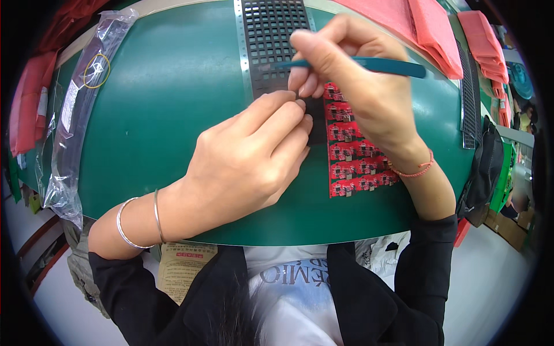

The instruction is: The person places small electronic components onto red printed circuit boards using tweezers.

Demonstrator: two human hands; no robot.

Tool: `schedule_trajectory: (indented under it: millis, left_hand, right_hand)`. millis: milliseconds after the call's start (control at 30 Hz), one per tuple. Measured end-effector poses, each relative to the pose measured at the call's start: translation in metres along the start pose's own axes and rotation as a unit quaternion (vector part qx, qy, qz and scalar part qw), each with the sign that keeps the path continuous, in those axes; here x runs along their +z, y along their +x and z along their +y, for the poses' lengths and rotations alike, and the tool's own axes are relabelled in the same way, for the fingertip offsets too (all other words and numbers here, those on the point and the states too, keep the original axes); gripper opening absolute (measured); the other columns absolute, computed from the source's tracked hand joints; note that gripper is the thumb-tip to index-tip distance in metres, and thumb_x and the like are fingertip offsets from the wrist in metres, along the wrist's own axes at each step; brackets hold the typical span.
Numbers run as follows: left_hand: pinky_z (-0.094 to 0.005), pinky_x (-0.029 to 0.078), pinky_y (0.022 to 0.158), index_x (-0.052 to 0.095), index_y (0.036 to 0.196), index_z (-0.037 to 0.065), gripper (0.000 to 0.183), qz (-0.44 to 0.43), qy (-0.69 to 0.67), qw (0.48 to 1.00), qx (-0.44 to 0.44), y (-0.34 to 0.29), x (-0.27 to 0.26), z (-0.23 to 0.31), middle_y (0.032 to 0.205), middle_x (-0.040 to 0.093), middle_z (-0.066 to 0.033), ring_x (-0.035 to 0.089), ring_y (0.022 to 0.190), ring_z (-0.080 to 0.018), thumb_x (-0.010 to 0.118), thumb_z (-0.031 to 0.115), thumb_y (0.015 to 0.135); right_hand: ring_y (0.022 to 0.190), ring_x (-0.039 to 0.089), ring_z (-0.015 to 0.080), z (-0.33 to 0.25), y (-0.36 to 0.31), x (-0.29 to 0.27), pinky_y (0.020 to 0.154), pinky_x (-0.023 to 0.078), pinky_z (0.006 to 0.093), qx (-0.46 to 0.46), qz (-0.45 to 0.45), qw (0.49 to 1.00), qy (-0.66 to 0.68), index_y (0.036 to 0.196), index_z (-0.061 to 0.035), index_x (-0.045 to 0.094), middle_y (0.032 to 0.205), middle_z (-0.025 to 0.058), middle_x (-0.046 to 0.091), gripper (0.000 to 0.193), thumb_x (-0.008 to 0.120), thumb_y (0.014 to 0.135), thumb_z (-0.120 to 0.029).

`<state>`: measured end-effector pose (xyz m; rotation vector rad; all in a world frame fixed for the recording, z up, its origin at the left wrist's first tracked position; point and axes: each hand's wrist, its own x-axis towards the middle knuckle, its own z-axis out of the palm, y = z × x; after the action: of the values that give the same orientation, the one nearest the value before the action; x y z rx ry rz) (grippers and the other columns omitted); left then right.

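My left hand (pixel 248 153) is closed near the middle of the table, its fingers pressed together at the lower end of a black gridded sheet (pixel 274 26). Whatever those fingertips hold is hidden or too small to make out. Teal tweezers (pixel 395 66) lie in the grip of my right hand (pixel 360 75), their tips pointing left over the sheet. The fingertips of both hands almost meet. Beneath my right hand and wrist lies a panel of red circuit boards (pixel 341 153) with small dark components, partly covered by the hand.
A green mat (pixel 156 115) covers the table. On the left lies a clear plastic bag (pixel 72 132) with a yellow rubber band (pixel 97 71) on it. Pink packages (pixel 430 34) are at the far right, beside another black gridded strip (pixel 468 104). A black bag (pixel 487 167) hangs by the right edge.
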<state>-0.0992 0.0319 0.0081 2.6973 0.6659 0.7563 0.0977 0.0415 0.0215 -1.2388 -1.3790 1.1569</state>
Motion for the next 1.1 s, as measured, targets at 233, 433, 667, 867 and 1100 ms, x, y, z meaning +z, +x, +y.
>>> schedule_trajectory:
  millis: [233, 433, 667, 867, 1100]
  left_hand:
    - [-0.0415, 0.06, 0.086, 0.072, 0.109, -0.002, 0.037, 0.009, -0.017, 1.0, 0.019, 0.0, -0.003, 0.005, 0.116, 0.068, -0.0157, 0.07, 0.107, -0.0357, 0.081, 0.002, 0.073]
    - [-0.0481, 0.06, 0.095, 0.073, 0.104, -0.002, 0.036, -0.018, -0.074, 0.986, 0.146, 0.008, 0.014, 0.052, 0.116, 0.069, -0.0193, 0.069, 0.113, -0.0379, 0.08, 0.007, 0.07]
    - [-0.0426, 0.062, 0.089, 0.074, 0.099, -0.001, 0.03, -0.038, -0.044, 0.985, 0.163, 0.011, 0.045, 0.065, 0.11, 0.071, -0.0156, 0.072, 0.106, -0.0325, 0.08, 0.009, 0.071]
    - [-0.0333, 0.063, 0.078, 0.076, 0.096, 0.001, 0.026, -0.01, -0.046, 0.988, 0.148, 0.014, 0.048, 0.065, 0.104, 0.073, -0.0114, 0.074, 0.096, -0.0278, 0.081, 0.003, 0.07]
    - [-0.033, 0.063, 0.077, 0.076, 0.095, 0.001, 0.026, 0.003, -0.043, 0.988, 0.151, 0.014, 0.051, 0.064, 0.103, 0.074, -0.0114, 0.075, 0.094, -0.0273, 0.079, 0.003, 0.069]
  right_hand:
    - [0.066, 0.07, 0.0182, -0.033, -0.061, -0.065, 0.059, 0.057, 0.0283, -0.04, -0.042, 0.995, -0.079, 0.091, -0.0003, 0.053, 0.081, 0.0198, 0.071, 0.02, 0.061, 0.103, -0.014]
    - [0.067, 0.073, 0.0172, -0.004, -0.157, -0.099, 0.058, 0.059, 0.026, 0.092, 0.024, 0.995, 0.033, 0.085, 0.0048, 0.064, 0.077, 0.0155, 0.072, 0.015, 0.073, 0.094, -0.003]
    - [0.069, 0.075, 0.0175, 0.01, -0.174, -0.1, 0.059, 0.061, 0.0255, 0.083, 0.056, 0.994, 0.032, 0.084, 0.0049, 0.066, 0.076, 0.0136, 0.072, 0.013, 0.074, 0.092, -0.001]
    - [0.068, 0.075, 0.0161, 0.011, -0.173, -0.101, 0.059, 0.06, 0.0248, 0.085, 0.05, 0.995, 0.019, 0.083, 0.0045, 0.067, 0.075, 0.0118, 0.072, 0.014, 0.075, 0.092, -0.002]
    - [0.068, 0.075, 0.016, 0.01, -0.172, -0.099, 0.059, 0.06, 0.0247, 0.092, 0.056, 0.994, 0.011, 0.084, 0.0045, 0.066, 0.075, 0.0116, 0.072, 0.014, 0.076, 0.092, -0.002]
